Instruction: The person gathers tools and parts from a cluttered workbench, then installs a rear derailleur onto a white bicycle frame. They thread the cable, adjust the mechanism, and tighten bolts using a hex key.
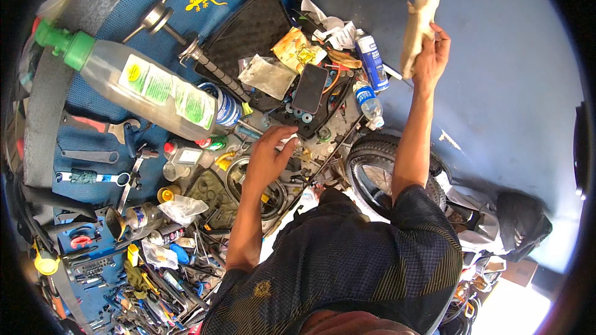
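Crumpled beige rag (418,25) is up over the blue floor (496,68), right hand (433,56) curled tight around its lower end. Left hand (268,156) rests fingers loosely spread, gripping nothing, on the parts pile beside the small black tyre (372,170), just below the phone (310,89) and spray can (373,61).

One head-worn fisheye view looks steeply down from above the person's shoulders, close over the cluttered blue floor (509,87), edges bending toward the rim.
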### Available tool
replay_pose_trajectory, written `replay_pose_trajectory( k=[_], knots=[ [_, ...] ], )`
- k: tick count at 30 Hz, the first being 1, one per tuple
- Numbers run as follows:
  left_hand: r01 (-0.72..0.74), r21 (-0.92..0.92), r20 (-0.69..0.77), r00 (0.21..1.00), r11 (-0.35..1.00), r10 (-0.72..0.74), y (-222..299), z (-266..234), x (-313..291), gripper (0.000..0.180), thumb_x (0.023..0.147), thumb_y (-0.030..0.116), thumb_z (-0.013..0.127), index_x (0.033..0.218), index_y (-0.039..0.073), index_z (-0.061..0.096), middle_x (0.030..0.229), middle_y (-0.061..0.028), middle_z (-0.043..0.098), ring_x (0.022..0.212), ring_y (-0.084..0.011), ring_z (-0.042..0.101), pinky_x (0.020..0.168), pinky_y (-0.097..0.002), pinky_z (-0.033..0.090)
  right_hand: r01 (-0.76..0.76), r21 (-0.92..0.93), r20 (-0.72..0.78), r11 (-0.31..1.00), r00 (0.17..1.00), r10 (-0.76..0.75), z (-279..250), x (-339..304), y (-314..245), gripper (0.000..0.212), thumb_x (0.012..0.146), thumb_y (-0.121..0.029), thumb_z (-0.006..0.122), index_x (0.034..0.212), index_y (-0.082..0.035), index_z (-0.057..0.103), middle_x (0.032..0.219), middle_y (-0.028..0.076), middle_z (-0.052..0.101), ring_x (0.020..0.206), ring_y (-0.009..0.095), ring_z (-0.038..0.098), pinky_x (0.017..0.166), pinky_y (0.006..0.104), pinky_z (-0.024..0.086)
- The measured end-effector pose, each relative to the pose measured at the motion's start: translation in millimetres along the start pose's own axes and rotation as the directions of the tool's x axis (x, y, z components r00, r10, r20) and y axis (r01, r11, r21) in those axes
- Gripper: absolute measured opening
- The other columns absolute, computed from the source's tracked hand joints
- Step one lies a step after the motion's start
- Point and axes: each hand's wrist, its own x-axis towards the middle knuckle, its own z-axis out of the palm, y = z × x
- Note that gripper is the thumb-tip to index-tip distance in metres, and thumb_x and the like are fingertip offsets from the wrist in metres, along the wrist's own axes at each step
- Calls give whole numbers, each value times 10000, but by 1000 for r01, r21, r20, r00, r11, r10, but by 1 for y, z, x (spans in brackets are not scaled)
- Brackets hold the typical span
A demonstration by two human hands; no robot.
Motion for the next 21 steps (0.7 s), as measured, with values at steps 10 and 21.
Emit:
replay_pose_trajectory(
  k=[10, 21],
  knots=[
    [4, 583, -101, 993, 813, 68, -58, -12, 71, 378, 921, 196, 761, 1251, 24, 693, 1320, -210, 649, 1229, -427, 605, 1035, -493, 505, 562, -444, 263, 698, 826, -498, 91, 27, 0, 287, 952, -14, 576, 1193, -95, 711, 1060, 156, 663, 977, 337, 642, 868, 423, 545],
    [116, 863, -99, 993, 492, -60, -98, 9, 138, 760, 882, 450, 785, 1467, 37, 528, 1468, -222, 508, 1427, -404, 427, 1144, -539, 402, 855, -488, 849, 176, 512, -132, 196, -15, 88, 232, 944, -205, 629, 1097, -97, 766, 1199, 117, 655, 1256, 305, 554, 1067, 469, 447]
  ],
)
